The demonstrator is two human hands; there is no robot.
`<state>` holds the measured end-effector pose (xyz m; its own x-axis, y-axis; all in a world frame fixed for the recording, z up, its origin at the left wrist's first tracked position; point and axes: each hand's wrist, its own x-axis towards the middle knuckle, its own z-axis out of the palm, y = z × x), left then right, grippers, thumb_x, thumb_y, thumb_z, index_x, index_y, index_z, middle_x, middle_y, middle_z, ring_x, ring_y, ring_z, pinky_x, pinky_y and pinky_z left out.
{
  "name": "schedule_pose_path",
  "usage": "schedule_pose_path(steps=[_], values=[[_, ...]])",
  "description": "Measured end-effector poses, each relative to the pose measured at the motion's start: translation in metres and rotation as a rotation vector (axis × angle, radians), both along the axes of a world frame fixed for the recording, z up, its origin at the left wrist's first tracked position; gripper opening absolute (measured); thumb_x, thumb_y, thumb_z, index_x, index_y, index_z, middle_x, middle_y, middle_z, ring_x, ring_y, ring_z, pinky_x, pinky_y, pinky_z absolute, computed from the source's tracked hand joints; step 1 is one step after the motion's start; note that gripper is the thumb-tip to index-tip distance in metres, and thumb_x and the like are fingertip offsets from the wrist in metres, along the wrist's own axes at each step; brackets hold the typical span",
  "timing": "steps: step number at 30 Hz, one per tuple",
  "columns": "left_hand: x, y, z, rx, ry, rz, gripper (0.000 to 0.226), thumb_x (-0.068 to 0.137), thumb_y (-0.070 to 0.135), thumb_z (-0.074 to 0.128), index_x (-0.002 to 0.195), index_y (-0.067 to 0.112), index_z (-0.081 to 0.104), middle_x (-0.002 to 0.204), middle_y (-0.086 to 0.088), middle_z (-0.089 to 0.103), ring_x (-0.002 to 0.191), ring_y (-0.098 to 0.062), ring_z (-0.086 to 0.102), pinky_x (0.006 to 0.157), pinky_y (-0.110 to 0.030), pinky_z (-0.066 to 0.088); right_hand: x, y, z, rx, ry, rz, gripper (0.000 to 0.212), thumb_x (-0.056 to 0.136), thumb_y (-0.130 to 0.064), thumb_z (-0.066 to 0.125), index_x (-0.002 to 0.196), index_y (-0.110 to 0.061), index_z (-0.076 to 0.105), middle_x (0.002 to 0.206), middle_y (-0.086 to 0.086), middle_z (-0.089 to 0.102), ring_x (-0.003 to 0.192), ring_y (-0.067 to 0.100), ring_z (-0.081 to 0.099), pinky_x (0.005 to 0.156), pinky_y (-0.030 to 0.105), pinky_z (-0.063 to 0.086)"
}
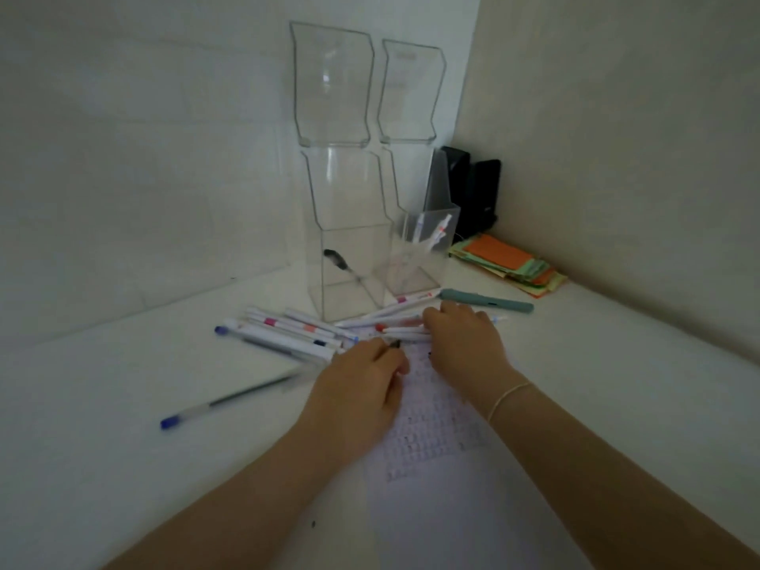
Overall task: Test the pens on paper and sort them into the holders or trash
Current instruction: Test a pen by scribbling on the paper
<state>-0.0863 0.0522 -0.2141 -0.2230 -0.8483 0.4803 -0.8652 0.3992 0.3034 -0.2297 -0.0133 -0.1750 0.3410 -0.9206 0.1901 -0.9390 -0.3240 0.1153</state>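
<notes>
Head view: loose pens (296, 329) fanned just in front of tall clear holder (349, 273), long axes running left-right. Right hand (464, 339) nearer, fingers flat on them; left hand (362, 384) probably pinches a dark-tipped pen over paper (436, 421).

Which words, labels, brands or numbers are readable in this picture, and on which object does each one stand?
None can be read.
Paper sheet: rows of small printed marks, too blurred to read.
Right clear holder: faint marking near the top, illegible.
White pens: coloured bands only, no legible print.
Teal pen: no legible text.
</notes>
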Motion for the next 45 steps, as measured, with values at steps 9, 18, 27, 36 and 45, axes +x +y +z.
schedule_pose_path(steps=[9, 18, 27, 36, 45], values=[[0.001, 0.001, 0.001, -0.007, 0.055, 0.048, 0.018, 0.08, 0.022, 0.061, 0.096, 0.021, 0.052, 0.093, 0.006, 0.056, 0.077, -0.016, 0.059, 0.058, -0.026, 0.043, -0.005, 0.0, 0.024, 0.182, 0.074, 0.059, 0.027, 0.09, -0.019, 0.053, 0.116, -0.016, 0.051, 0.121, 0.008, 0.05, 0.112, 0.025, 0.05, 0.085, 0.032, 0.039], [0.0, 0.0, 0.004, -0.123, 0.039, 0.069, 0.042, 0.084, 0.027, 0.059, 0.122, 0.011, 0.051, 0.118, -0.006, 0.056, 0.096, -0.023, 0.06, 0.077, -0.029, 0.05, -0.009, 0.017, 0.041, 0.203, 0.036, 0.004, 0.026, 0.083, -0.027, 0.061, 0.109, -0.021, 0.06, 0.111, 0.003, 0.059, 0.1, 0.021, 0.058, 0.079, 0.03, 0.042], [-0.005, 0.009, 0.022, -0.069, 0.353, -0.036, 0.026, 0.098, 0.037, 0.033, 0.098, 0.025, 0.056, 0.08, 0.009, 0.064, 0.069, -0.01, 0.061, 0.064, -0.024, 0.048, -0.002, 0.044, 0.086, 0.439, -1.279, 0.274, 0.012, 0.081, -0.015, 0.07, 0.081, -0.003, 0.07, 0.069, 0.004, 0.067, 0.061, 0.013, 0.061, 0.064, 0.025, 0.052], [-0.025, 0.026, 0.032, 0.424, 0.868, -0.352, 0.029, 0.095, 0.028, 0.045, 0.084, 0.012, 0.066, 0.075, -0.004, 0.071, 0.068, -0.016, 0.067, 0.065, -0.022, 0.05, 0.004, 0.048, 0.08, 0.932, -2.099, 0.228, 0.051, 0.09, -0.053, 0.036, 0.055, -0.015, 0.029, 0.046, -0.002, 0.022, 0.037, 0.011, 0.016, 0.041, 0.021, 0.01], [-0.015, 0.014, 0.025, 0.205, 0.792, -0.179, 0.025, 0.098, 0.014, 0.041, 0.089, 0.014, 0.064, 0.082, 0.006, 0.068, 0.078, -0.005, 0.064, 0.076, -0.017, 0.047, -0.009, 0.05, 0.077, 0.721, -2.101, 0.148, 0.044, 0.086, -0.035, 0.056, 0.056, -0.02, 0.028, 0.04, -0.003, 0.023, 0.034, 0.01, 0.017, 0.037, 0.019, 0.014]])
